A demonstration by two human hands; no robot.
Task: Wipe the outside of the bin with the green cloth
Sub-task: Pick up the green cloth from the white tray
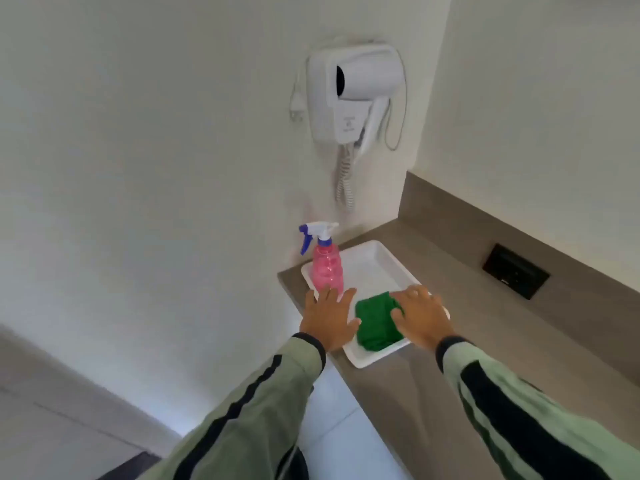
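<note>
A folded green cloth (375, 322) lies in the near part of a white tray (372, 263) on a brown counter. My right hand (424, 315) rests on the cloth's right edge, fingers spread over it, not clearly gripping. My left hand (330, 315) is open with fingers apart, hovering at the tray's left side just in front of a pink spray bottle (327, 268) with a white and blue trigger. No bin is in view.
The brown counter (467, 341) runs along the right wall, with a raised back ledge and a black socket plate (516, 271). A white wall-mounted hair dryer (356, 95) with a coiled cord hangs above the tray. Floor lies at the lower left.
</note>
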